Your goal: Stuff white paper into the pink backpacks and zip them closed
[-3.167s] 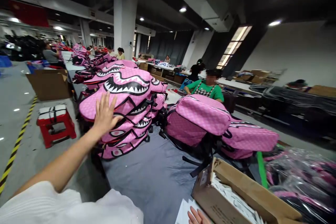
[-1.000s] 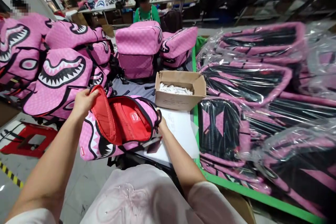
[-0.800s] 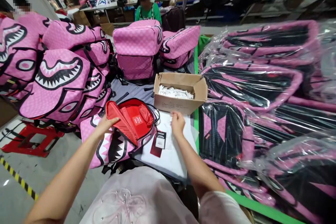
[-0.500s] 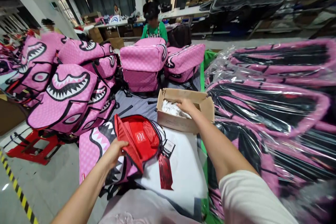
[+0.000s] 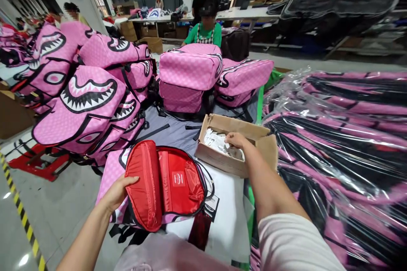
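A pink backpack (image 5: 110,165) with a shark-mouth print lies unzipped in front of me, its red lining (image 5: 181,159) showing. My left hand (image 5: 118,192) grips the edge of its folded-back flap (image 5: 143,186), thumb on the red inner side. To the right, my right hand (image 5: 237,139) is inside a small cardboard box (image 5: 219,161), fingers pinched at a heap of small white packets (image 5: 214,139). Whether one packet is between the fingertips is hard to make out. A black-and-white hang tag (image 5: 211,205) and a dark red tag (image 5: 199,230) lie beside the backpack.
Stacked pink backpacks (image 5: 85,97) rise on the left, and more pink backpacks (image 5: 190,70) stand across the table. Plastic-wrapped backpacks (image 5: 330,144) are piled on the right. A person in green (image 5: 206,31) is behind the far bags. A red crate (image 5: 41,163) sits at the lower left.
My left hand has pulled the flap further back to the left, so the backpack gapes wider. My right hand stays in the box, its fingers now drawn up in a pinch. The view has shifted left.
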Motion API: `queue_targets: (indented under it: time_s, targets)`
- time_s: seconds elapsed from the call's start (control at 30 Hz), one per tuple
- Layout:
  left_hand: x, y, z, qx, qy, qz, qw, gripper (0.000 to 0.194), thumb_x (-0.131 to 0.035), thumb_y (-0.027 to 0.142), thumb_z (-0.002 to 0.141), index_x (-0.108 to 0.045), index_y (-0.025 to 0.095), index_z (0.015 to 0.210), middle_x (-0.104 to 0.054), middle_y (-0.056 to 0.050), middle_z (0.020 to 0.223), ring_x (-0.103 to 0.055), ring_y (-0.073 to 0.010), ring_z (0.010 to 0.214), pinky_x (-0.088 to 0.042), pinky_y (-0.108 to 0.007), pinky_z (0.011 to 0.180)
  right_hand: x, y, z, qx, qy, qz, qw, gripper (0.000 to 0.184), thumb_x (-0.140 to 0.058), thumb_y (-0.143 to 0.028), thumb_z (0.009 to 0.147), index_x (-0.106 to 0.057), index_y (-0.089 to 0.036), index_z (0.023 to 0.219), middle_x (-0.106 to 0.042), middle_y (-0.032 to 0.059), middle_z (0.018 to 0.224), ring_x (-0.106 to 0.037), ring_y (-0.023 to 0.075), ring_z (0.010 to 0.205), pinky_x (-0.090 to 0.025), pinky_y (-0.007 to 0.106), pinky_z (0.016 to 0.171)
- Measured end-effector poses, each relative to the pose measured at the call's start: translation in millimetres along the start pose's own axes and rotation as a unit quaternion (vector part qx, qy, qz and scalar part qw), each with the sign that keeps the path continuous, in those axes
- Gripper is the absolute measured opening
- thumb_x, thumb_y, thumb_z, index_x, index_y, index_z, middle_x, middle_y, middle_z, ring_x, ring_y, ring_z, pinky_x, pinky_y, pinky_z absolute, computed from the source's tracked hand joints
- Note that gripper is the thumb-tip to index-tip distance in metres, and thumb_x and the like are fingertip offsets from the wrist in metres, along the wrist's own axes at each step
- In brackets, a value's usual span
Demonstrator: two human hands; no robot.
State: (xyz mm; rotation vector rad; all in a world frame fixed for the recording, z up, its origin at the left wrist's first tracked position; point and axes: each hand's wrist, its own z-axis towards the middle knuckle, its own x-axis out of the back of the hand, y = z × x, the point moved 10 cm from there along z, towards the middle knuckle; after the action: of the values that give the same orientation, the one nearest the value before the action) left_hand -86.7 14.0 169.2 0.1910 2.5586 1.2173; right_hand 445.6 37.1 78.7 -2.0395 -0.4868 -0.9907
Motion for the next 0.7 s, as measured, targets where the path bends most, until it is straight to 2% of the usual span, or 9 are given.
queue_targets:
  time_s: [0.13,0.3,0.4,0.47,0.57,0.63,0.7]
  targets:
    - [9.5,-1,2,0.01,0.001,-0.005,1.0,0.046,-0.083,0.024,0.065,-0.073,0.015,0.108,-0.074,-0.011,0.114,-0.069,-0.031,0.11,-0.056,-0.037,0.094,4,11,-11,-0.021,0.007,0.094,0.995,0.018,-0.073,-0.025,0.068,-0.059,-0.015,0.066,-0.057,-0.002,0.047,-0.053,0.0106,0.043,-0.033,0.017,0.041]
    - [15.9,-3,5,0.012,-0.007,-0.018,1.0,0.047,-0.081,0.022,0.068,-0.071,0.014,0.114,-0.073,-0.013,0.117,-0.07,-0.03,0.107,-0.057,-0.036,0.092,9,9,-17,-0.025,0.046,0.191,0.98,0.015,-0.072,-0.022,0.066,-0.06,-0.015,0.061,-0.054,-0.0026,0.042,-0.045,0.0082,0.038,-0.028,0.016,0.038]
    - [23.1,-7,4,0.024,-0.001,-0.028,0.999,0.044,-0.08,0.019,0.067,-0.072,0.013,0.11,-0.073,-0.013,0.117,-0.072,-0.0284,0.1,-0.059,-0.035,0.089,17,7,-24,-0.034,0.083,0.234,0.968,0.014,-0.072,-0.019,0.066,-0.061,-0.014,0.059,-0.053,-0.0022,0.043,-0.045,0.0091,0.039,-0.027,0.017,0.039]
    - [28.9,-10,4,0.032,0.008,-0.035,0.999,0.042,-0.08,0.019,0.066,-0.072,0.012,0.107,-0.074,-0.014,0.113,-0.074,-0.0277,0.095,-0.059,-0.034,0.084,29,7,-32,-0.038,0.13,0.26,0.956,0.015,-0.071,-0.021,0.068,-0.06,-0.014,0.06,-0.056,-0.0008,0.048,-0.049,0.0106,0.043,-0.032,0.019,0.041]
    - [35.0,-8,3,0.02,0.019,-0.042,0.999,0.041,-0.081,0.018,0.063,-0.072,0.011,0.103,-0.077,-0.013,0.103,-0.074,-0.0265,0.089,-0.059,-0.032,0.079,53,7,-53,-0.045,0.239,0.281,0.928,0.015,-0.063,-0.027,0.076,-0.06,-0.015,0.068,-0.061,0.0008,0.059,-0.056,0.0132,0.052,-0.042,0.023,0.049]
    - [33.8,-6,3,0.008,0.011,-0.042,0.999,0.04,-0.081,0.018,0.06,-0.073,0.01,0.099,-0.077,-0.013,0.097,-0.074,-0.0261,0.085,-0.058,-0.031,0.076,63,-1,-76,-0.032,0.316,0.303,0.899,0.016,-0.056,-0.03,0.082,-0.06,-0.015,0.078,-0.061,-0.0001,0.064,-0.057,0.0136,0.057,-0.046,0.024,0.054]
    - [27.9,-1,3,-0.005,-0.008,-0.041,0.999,0.039,-0.081,0.019,0.058,-0.073,0.01,0.096,-0.077,-0.013,0.094,-0.074,-0.0263,0.082,-0.057,-0.031,0.075,57,-17,-105,0.008,0.371,0.357,0.858,0.019,-0.055,-0.034,0.084,-0.059,-0.016,0.088,-0.06,-0.0015,0.066,-0.057,0.0138,0.056,-0.047,0.024,0.052]
